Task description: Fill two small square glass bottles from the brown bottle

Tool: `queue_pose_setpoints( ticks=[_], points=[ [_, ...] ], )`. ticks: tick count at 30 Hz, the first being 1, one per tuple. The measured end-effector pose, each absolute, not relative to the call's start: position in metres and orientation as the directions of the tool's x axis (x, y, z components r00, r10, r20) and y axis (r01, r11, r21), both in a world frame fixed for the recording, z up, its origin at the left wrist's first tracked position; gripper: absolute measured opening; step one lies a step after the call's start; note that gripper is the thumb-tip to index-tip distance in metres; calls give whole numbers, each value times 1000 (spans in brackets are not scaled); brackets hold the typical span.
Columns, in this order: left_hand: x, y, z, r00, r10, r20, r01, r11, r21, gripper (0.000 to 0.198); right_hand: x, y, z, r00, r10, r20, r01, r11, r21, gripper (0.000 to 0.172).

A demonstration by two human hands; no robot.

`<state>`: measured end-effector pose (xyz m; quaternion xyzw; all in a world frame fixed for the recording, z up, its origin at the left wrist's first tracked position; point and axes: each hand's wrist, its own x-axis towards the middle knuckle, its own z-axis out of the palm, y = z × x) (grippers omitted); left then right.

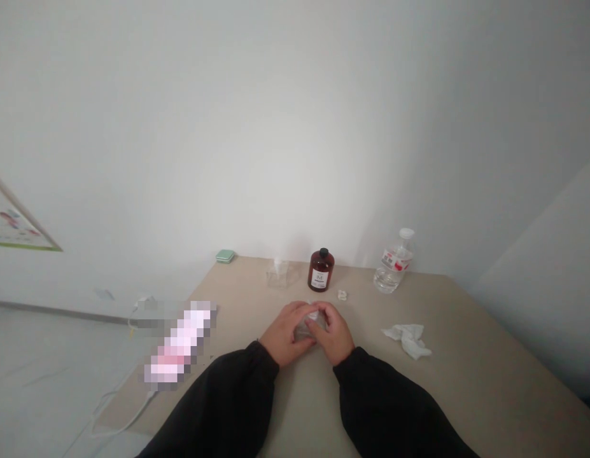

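My left hand [286, 332] and my right hand [336, 336] meet at the middle of the beige table [466, 381], both in black sleeves. Their fingers curl around a small clear container [310, 324] held between them; its shape is mostly hidden by the fingers. A brown bottle with a black cap [321, 270] stands upright just behind the hands. A small white piece [342, 295] lies between that bottle and my right hand.
A clear plastic box [281, 275] sits left of the brown bottle. A water bottle [394, 262] stands at the back right. A crumpled white tissue [409, 338] lies right of my hands. A green case [224, 256] rests at the back left corner. White cables [118, 413] hang off the left edge.
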<state>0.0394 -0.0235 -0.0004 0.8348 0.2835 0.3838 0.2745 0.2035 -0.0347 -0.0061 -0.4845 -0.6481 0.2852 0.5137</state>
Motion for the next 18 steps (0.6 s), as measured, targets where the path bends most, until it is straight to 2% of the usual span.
queue_pose_setpoints(
  ticks=[7, 14, 18],
  points=[
    [30, -15, -7, 559, 699, 446, 297, -671, 680, 66, 202, -28, -1, -120, 878, 464, 325, 476, -817, 21],
    [36, -10, -4, 593, 673, 443, 262, -681, 684, 67, 203, -31, -4, 4, 930, 367, 325, 346, -880, 26],
    [35, -9, -1, 610, 671, 421, 260, -672, 694, 68, 205, -32, -3, -10, 924, 381, 321, 364, -874, 24]
  ],
)
